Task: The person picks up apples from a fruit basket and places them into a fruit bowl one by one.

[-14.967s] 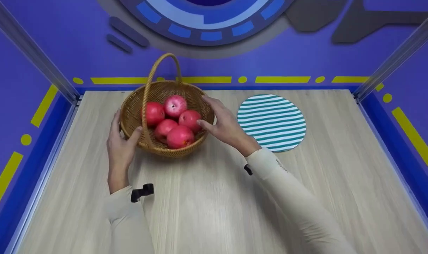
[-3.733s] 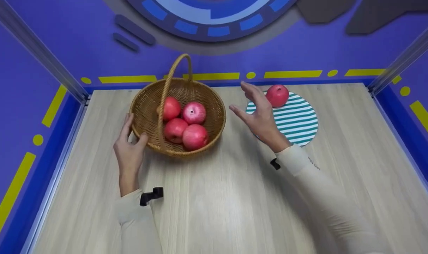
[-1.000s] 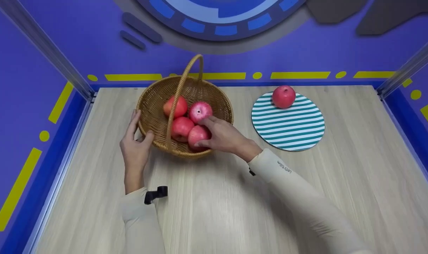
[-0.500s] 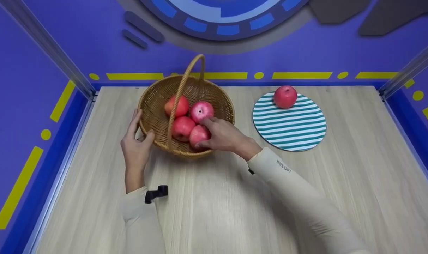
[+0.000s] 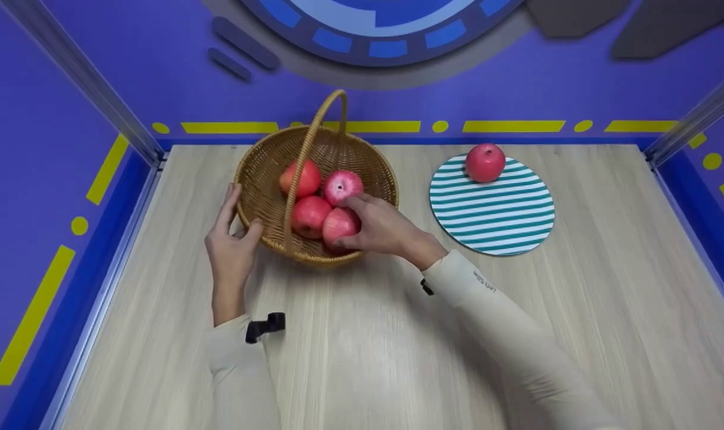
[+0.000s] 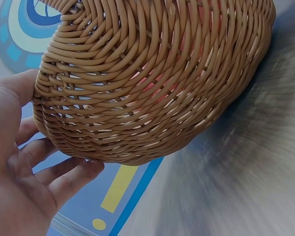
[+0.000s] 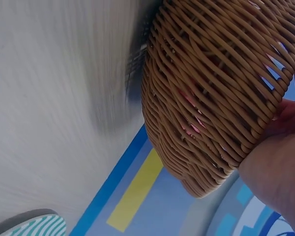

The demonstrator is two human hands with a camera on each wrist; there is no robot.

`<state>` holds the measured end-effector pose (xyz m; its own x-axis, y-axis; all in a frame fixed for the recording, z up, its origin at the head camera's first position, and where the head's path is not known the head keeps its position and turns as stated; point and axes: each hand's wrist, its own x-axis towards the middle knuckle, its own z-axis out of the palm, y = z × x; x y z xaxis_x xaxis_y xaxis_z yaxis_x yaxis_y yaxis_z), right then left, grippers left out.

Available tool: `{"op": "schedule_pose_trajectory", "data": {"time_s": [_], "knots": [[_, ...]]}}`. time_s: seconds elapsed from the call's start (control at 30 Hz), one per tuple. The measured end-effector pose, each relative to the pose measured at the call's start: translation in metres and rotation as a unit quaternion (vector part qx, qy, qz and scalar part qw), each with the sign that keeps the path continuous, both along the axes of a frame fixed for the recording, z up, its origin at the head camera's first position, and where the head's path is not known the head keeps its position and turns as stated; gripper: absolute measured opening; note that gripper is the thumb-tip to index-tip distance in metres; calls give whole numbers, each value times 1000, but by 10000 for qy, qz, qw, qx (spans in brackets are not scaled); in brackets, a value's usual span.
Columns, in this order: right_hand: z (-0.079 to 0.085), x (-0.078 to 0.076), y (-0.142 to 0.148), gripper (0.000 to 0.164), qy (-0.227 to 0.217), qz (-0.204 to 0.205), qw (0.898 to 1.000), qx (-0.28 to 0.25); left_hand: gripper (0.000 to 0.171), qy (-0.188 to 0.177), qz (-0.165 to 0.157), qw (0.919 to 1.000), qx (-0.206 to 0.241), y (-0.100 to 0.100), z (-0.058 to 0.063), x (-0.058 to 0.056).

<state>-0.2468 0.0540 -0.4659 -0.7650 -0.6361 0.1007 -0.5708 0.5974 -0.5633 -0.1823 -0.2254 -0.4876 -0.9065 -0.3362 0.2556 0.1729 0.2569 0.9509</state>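
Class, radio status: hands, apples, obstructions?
Left hand holding basket rim. Right hand gripping front-right apple inside. One apple on striped mat. Handle clear of right hand.

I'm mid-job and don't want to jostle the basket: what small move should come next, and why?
Probably lift the nearest apple gently upward: the right hand's thumb and fingers grip it, the left hand holds the basket at its side, and the striped mat has bare space in front of its single apple.

Booth-like workspace: blue graphic panels [image 5: 159, 71], metal corner posts [image 5: 86, 80], pale tabletop [image 5: 362, 340]
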Motion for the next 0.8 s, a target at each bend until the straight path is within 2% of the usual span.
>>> {"op": "schedule_pose_trajectory", "data": {"time_s": [0.23,0.33,0.57,0.8], "knots": [[2,-1,4,77,-187,-22,9988,-446,65,-5,-43,10000,38,10,22,11],[2,-2,6,78,-246,-13,9972,-699,64,-17,-41,10000,14,12,28,14],[-1,-2,11,72,-292,-75,9895,-1414,63,23,-12,10000,12,12,27,14],[-4,-1,14,68,-356,-140,9768,-2106,63,35,18,10000,1,13,26,14]]}}
